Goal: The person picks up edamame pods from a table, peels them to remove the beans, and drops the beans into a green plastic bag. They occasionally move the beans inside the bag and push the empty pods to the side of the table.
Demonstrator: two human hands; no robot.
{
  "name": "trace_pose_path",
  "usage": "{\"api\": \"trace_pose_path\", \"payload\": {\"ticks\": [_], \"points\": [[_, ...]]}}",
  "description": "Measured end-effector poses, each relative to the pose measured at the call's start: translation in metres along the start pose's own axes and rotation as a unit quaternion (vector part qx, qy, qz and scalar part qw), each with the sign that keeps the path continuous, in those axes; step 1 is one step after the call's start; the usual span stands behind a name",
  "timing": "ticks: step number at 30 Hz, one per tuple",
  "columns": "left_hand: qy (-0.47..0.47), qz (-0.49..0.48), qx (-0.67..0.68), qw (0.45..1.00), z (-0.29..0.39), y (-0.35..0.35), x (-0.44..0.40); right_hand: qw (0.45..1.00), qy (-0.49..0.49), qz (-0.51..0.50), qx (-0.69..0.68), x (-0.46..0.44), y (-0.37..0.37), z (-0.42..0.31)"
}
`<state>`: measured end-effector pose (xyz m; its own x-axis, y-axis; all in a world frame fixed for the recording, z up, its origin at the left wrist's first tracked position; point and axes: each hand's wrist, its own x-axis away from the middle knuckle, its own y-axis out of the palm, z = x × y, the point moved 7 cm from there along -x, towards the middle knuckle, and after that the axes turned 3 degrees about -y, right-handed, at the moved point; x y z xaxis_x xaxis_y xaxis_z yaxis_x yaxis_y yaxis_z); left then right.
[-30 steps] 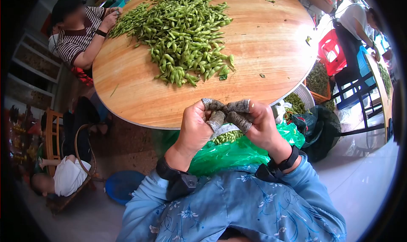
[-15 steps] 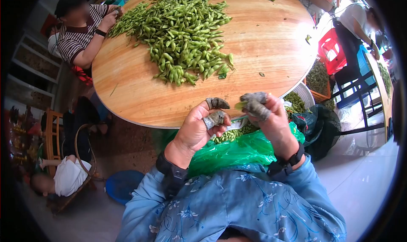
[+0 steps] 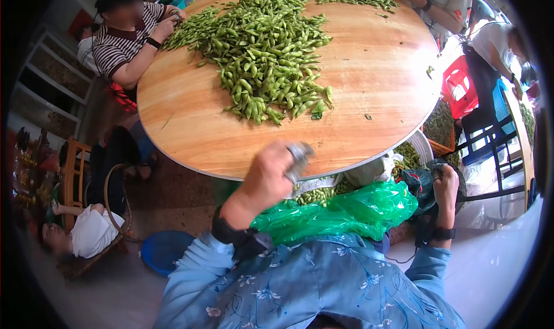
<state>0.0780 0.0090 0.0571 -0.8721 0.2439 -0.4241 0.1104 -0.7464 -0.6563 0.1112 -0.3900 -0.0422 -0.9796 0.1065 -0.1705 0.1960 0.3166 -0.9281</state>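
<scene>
My left hand (image 3: pixel 266 176) hovers over the near edge of the round wooden table (image 3: pixel 358 138), smeared by motion. Grey wrappings cover its thumb and forefinger; whether it holds anything is unclear. Out to the right, my right hand (image 3: pixel 445 186) has its wrapped fingertips pinched together above a dark plastic bag (image 3: pixel 423 182); anything between them is too small to make out. A large heap of green soybean pods (image 3: pixel 271 58) lies on the table. Below the table edge, pale green beans (image 3: pixel 316 196) show beside a green plastic bag (image 3: pixel 346 211) across my lap.
A white basket (image 3: pixel 424 147) and an orange crate (image 3: pixel 440 134) of greens stand at the right. At the left are a blue basin (image 3: pixel 165 251) and someone reclining in a chair (image 3: pixel 98 237). A person in a striped shirt (image 3: pixel 121 49) works at the table.
My right hand has moved away from my left, out to the right by the dark bag. The left hand has turned and shifted slightly. The view has shifted a little.
</scene>
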Motion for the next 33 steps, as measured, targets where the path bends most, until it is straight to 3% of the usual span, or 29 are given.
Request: {"api": "trace_pose_path", "payload": {"ticks": [2, 6, 11, 13, 15, 17, 19, 21, 22, 23, 24, 25, 27, 29, 31, 33], "points": [[-0.027, 0.067, -0.052, 0.996, -0.018, -0.018, -0.017, 0.991, -0.035, 0.064, -0.114, 0.002, -0.002, -0.009], [-0.007, 0.086, -0.113, 0.99, -0.043, -0.018, -0.044, 0.968, -0.023, 0.022, -0.249, -0.001, 0.01, -0.039], [0.031, 0.009, -0.182, 0.983, -0.052, 0.026, -0.069, 0.936, -0.062, 0.002, -0.348, 0.001, 0.006, -0.103], [0.05, 0.025, -0.183, 0.982, -0.054, 0.031, -0.072, 0.91, -0.066, -0.022, -0.409, 0.004, 0.006, -0.126], [0.027, -0.018, -0.203, 0.979, -0.05, 0.036, -0.072, 0.893, -0.053, -0.066, -0.443, 0.007, 0.005, -0.144], [0.022, -0.017, -0.218, 0.976, -0.048, 0.034, -0.065, 0.88, -0.098, -0.055, -0.462, 0.009, -0.001, -0.166], [0.015, -0.016, -0.234, 0.972, -0.043, 0.03, -0.061, 0.852, -0.095, -0.117, -0.502, 0.011, 0.001, -0.186], [-0.121, -0.036, -0.139, 0.982, -0.051, 0.021, -0.058, 0.824, -0.096, -0.182, -0.528, 0.015, 0.003, -0.212], [-0.119, -0.037, -0.141, 0.982, -0.052, 0.021, -0.055, 0.806, -0.098, -0.197, -0.549, 0.017, 0.008, -0.224], [-0.167, -0.005, 0.07, 0.983, -0.06, 0.019, -0.051, 0.788, -0.101, -0.212, -0.569, 0.018, 0.011, -0.235], [-0.207, 0.026, 0.277, 0.938, -0.063, 0.018, -0.048, 0.771, -0.089, -0.259, -0.575, 0.019, 0.016, -0.245], [-0.205, 0.025, 0.276, 0.939, -0.057, 0.018, -0.045, 0.751, -0.09, -0.278, -0.592, 0.019, 0.023, -0.253], [-0.216, 0.115, 0.436, 0.866, -0.044, 0.018, -0.034, 0.701, -0.086, -0.293, -0.644, 0.019, 0.036, -0.268], [-0.201, 0.122, 0.45, 0.862, -0.037, 0.023, -0.023, 0.692, -0.091, -0.273, -0.663, 0.014, 0.039, -0.279], [-0.151, 0.132, 0.399, 0.895, -0.03, 0.023, -0.014, 0.682, -0.095, -0.254, -0.679, 0.012, 0.037, -0.28], [-0.112, 0.126, 0.344, 0.924, -0.022, 0.017, -0.01, 0.725, -0.119, -0.244, -0.632, 0.013, 0.034, -0.275]]}}
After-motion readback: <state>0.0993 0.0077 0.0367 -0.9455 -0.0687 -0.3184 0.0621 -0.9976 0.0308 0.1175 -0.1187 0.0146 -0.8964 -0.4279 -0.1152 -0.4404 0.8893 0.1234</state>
